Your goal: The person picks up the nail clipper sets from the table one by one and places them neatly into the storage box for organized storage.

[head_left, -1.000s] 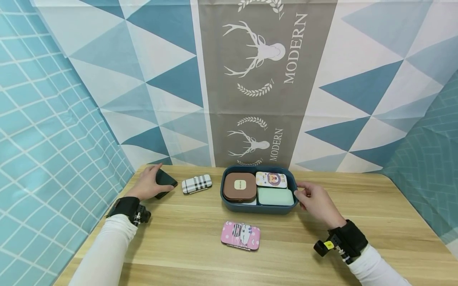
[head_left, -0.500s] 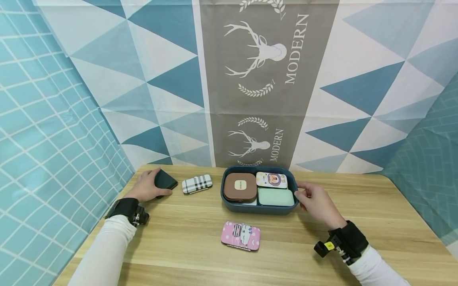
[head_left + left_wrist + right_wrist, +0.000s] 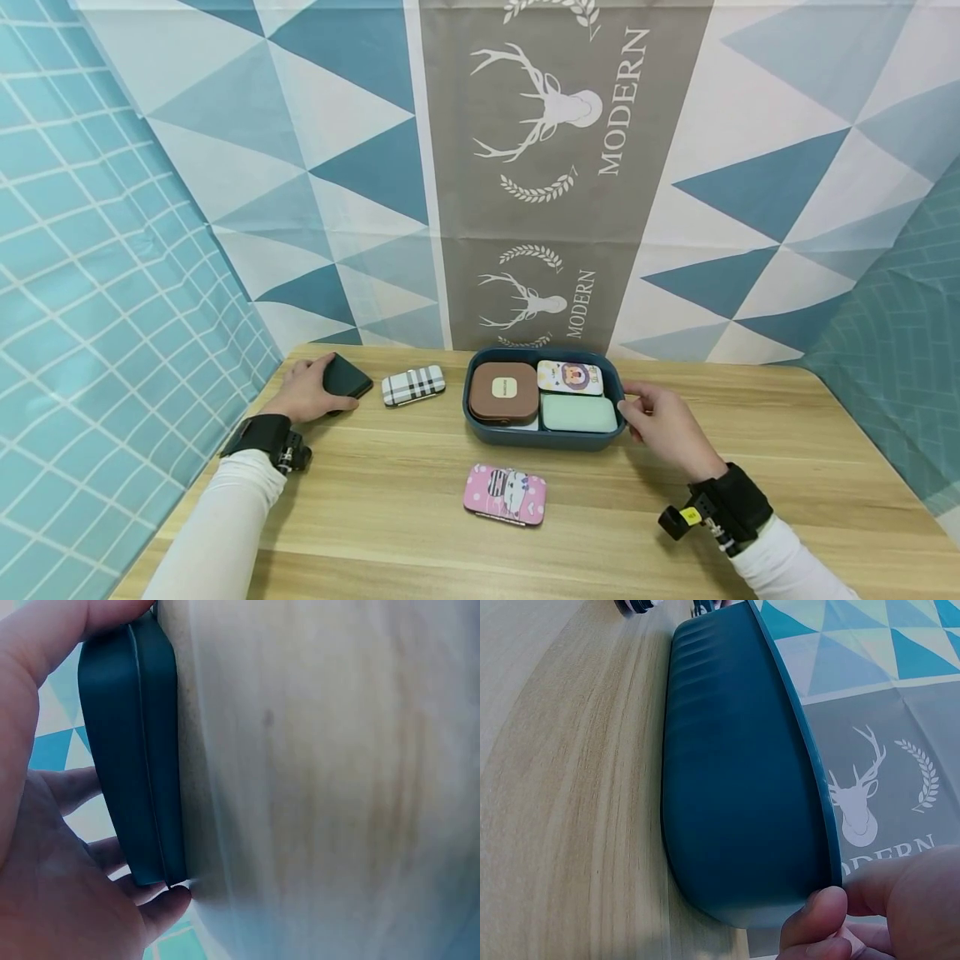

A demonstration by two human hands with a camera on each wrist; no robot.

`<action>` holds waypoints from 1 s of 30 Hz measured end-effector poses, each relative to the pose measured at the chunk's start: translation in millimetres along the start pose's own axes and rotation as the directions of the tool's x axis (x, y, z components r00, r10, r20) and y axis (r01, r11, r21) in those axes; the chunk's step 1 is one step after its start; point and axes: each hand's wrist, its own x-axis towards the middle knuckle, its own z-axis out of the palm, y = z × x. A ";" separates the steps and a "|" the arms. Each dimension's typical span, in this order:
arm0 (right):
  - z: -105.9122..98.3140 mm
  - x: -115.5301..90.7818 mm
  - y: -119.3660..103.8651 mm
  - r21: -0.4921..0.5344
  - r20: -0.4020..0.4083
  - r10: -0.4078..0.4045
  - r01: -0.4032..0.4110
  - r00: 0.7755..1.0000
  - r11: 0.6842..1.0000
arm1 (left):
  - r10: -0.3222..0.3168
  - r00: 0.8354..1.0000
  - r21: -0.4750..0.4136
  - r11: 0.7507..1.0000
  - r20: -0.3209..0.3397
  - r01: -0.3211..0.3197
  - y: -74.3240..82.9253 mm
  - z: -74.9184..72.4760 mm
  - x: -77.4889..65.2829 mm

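At the table's back left, my left hand (image 3: 303, 393) grips a small dark green case (image 3: 346, 378). In the left wrist view the case (image 3: 127, 750) shows a seam along its side, with my thumb at one end and fingers around the far side and other end. My right hand (image 3: 669, 431) pinches the right end of a dark blue open box (image 3: 540, 438), thumb and fingers at its rim in the right wrist view. Inside the box lie a brown case (image 3: 503, 402), a lion-printed tin (image 3: 570, 377) and a pale mint case (image 3: 578, 413).
A black-and-white plaid case (image 3: 412, 387) lies between the dark green case and the box. Nearer the front is a pink cat-printed case (image 3: 505, 495). Behind the wooden table (image 3: 390, 533) hangs a patterned cloth (image 3: 540, 167), and a blue-tiled cloth (image 3: 112, 292) borders the left side.
My left hand has drawn back slightly, and its thumb and forefinger have shifted on the dark green case. The right hand and the box have stayed put.
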 end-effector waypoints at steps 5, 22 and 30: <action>-0.4 -0.5 0.1 -0.008 -0.002 0.005 -0.005 1.000 1.000 | 0.004 1.000 0.001 1.000 -0.007 -0.004 -1.6 0.7 0.2; 0.9 0.8 1.5 -0.004 0.002 0.018 -0.018 1.000 1.000 | 0.029 0.999 -0.012 0.999 -0.016 -0.030 -3.3 -1.8 -3.4; 0.8 1.7 0.7 -0.009 0.002 0.031 -0.031 1.000 0.999 | 0.048 0.999 -0.017 0.999 -0.022 -0.049 -2.0 -3.3 -4.3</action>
